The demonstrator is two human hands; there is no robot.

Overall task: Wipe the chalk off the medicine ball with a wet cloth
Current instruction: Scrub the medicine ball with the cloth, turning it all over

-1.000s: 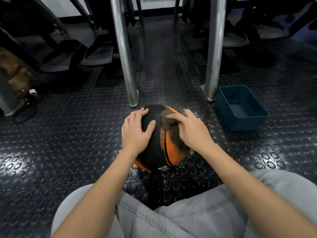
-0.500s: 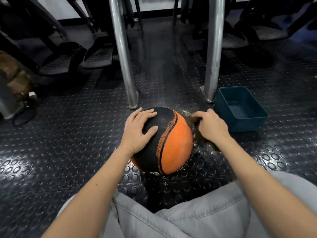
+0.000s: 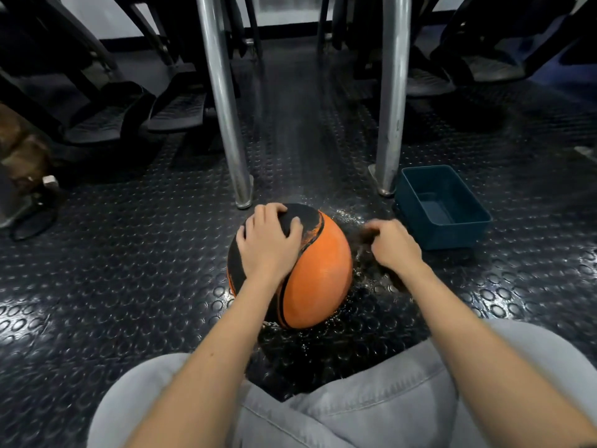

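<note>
Since a second ago your right hand (image 3: pixel 392 245) has dragged the cloth (image 3: pixel 366 236) off the top of the medicine ball (image 3: pixel 319 273) and down its right flank, and more orange now faces up. The ball sits on the wet studded floor (image 3: pixel 129 270), just beside the blue tub (image 3: pixel 442 208). Chalk (image 3: pixel 308 234) still clings along the black seam, so I'd roll that strip toward the cloth and scrub along it with short firm strokes. Your left hand (image 3: pixel 268 244) cups the black panel, fingers curled over the top to steady it. Your right fist is bunched tight round the cloth, slightly blurred, with the forearm angling in from the right.
</note>
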